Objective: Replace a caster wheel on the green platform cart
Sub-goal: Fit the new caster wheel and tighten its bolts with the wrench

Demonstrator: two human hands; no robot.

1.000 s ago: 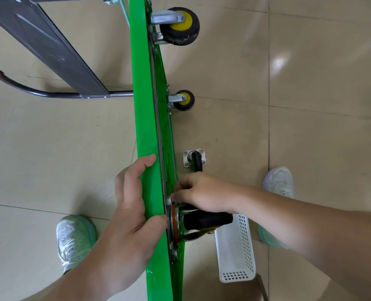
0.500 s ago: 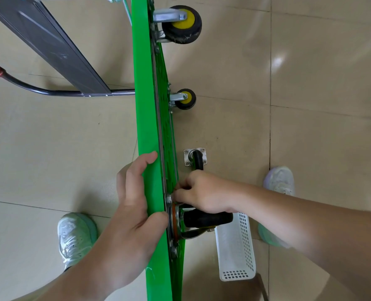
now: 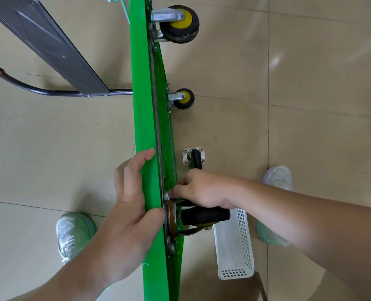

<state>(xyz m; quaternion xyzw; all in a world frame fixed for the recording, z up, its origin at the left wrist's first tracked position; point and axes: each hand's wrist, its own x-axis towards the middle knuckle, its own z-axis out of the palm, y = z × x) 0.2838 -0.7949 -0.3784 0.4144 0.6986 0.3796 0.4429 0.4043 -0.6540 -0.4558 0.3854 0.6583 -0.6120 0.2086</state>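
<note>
Head cam, looking down.

- Green cart (image 3: pixel 145 105) stands on its long edge on the tiled floor (image 3: pixel 310 83), deck face to your left, underside to your right.
- L hand (image 3: pixel 132 205): grip closed on the cart's top edge, fingers curled over the rim, thumb pressed on the edge just beside the caster plate.
- R hand (image 3: pixel 204 190): lies over the near caster (image 3: pixel 204 216), fingers curled, tips bunched at the upper corner of its mounting plate on the underside. Whether that grip pinches a fastener or only touches the plate: cannot tell, tips hidden.
- Near caster: black tyre sticks out sideways from the underside, plate flat against the cart, orange ring visible btw plate and fork.
- Loose caster (image 3: pixel 194 158): on the floor just beyond your R hand, square plate w/ four holes facing up, apart from the cart.
- Two more casters mounted further along the underside, both black w/ yellow hubs: mid caster (image 3: pixel 182 98) and far caster (image 3: pixel 180 23).
- White perforated basket (image 3: pixel 234 246) on the floor under your R forearm, near the cart.
- Cart handle (image 3: pixel 49 92): dark tube running left from the deck, red wrap at its far end.
- Grey panel (image 3: pixel 49 46) crosses diagonally upper left.
- Your L shoe (image 3: pixel 73 233) sits left of the cart, R shoe (image 3: pixel 278 177) right of it.
</note>
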